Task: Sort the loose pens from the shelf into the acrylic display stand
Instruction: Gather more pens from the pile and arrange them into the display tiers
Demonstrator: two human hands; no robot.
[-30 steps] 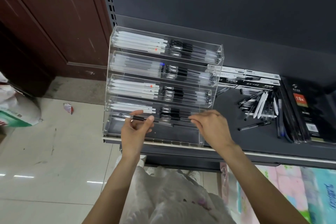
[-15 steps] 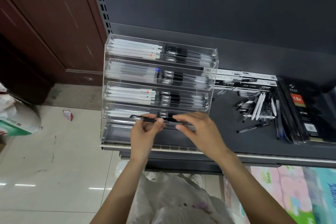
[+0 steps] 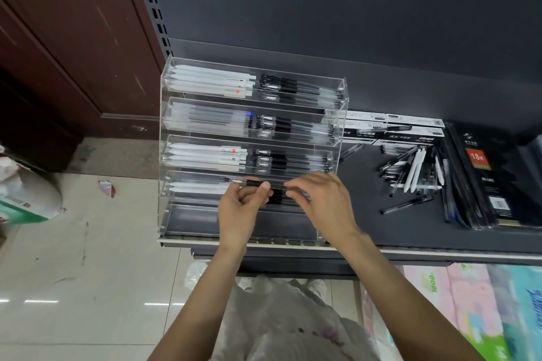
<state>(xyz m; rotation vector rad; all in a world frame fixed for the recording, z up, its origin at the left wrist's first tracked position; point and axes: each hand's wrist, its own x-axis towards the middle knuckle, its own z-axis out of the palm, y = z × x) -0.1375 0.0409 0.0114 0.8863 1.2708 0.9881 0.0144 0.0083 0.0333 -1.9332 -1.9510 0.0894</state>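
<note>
A clear acrylic display stand (image 3: 165, 138) with stepped tiers stands at the left end of the dark shelf (image 3: 366, 226). Its tiers hold white pens on the left and black-grip pens on the right; the lowest tray looks bare. My left hand (image 3: 239, 208) and my right hand (image 3: 325, 202) together hold a black-grip pen (image 3: 258, 184) level in front of the fourth tier, one hand at each end. A pile of loose pens (image 3: 410, 171) lies on the shelf to the right of the stand, with a single black pen (image 3: 406, 204) in front of it.
Pen boxes (image 3: 410, 129) sit behind the loose pile. Dark notebook packs (image 3: 492, 182) lie at the shelf's right end. A white plastic bag (image 3: 281, 322) hangs below my arms. Tissue packs (image 3: 469, 302) sit under the shelf, and tiled floor with a sack (image 3: 26, 199) lies to the left.
Both hands have carried the pen rightward along the fourth tier, from its white-pen side toward the black-pen side, and my hands are closer together.
</note>
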